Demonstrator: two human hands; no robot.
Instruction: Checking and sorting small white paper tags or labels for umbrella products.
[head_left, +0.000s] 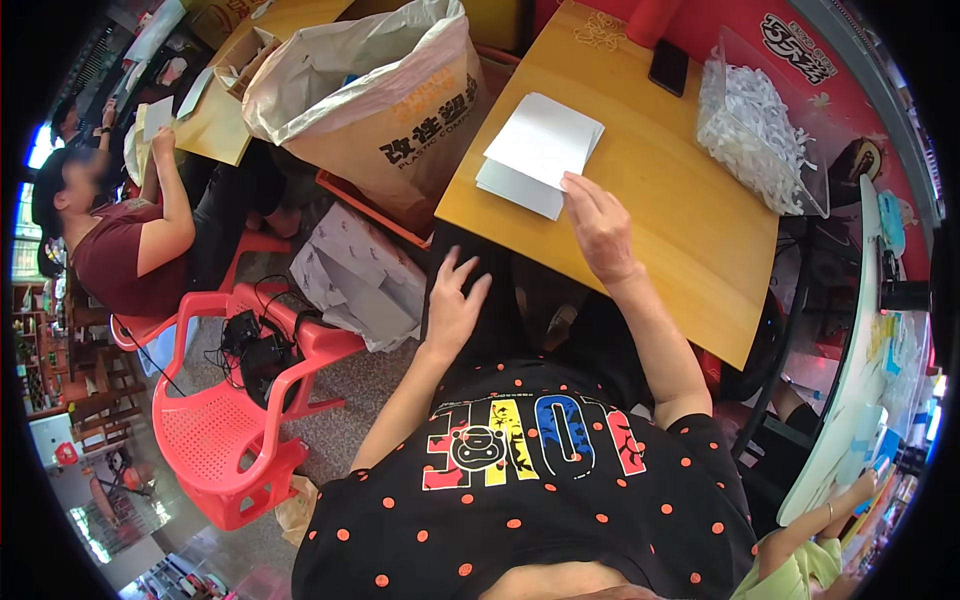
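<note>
A stack of white paper sheets lies near the left edge of the yellow wooden table. Its upper sheets sit turned a little against those beneath, so the lower ones show at the near side. At the near right corner of the stack, my right hand has its fingers drawn together on the paper's edge; its thumb is mostly hidden. My left hand is off the table, over my dark-clad lap, with fingers apart and nothing in it.
A clear bin of white paper strips and a black phone are on the table's far right. Left of the table stand a large woven sack and a red plastic chair holding black cables. Another person sits at the left holding paper.
</note>
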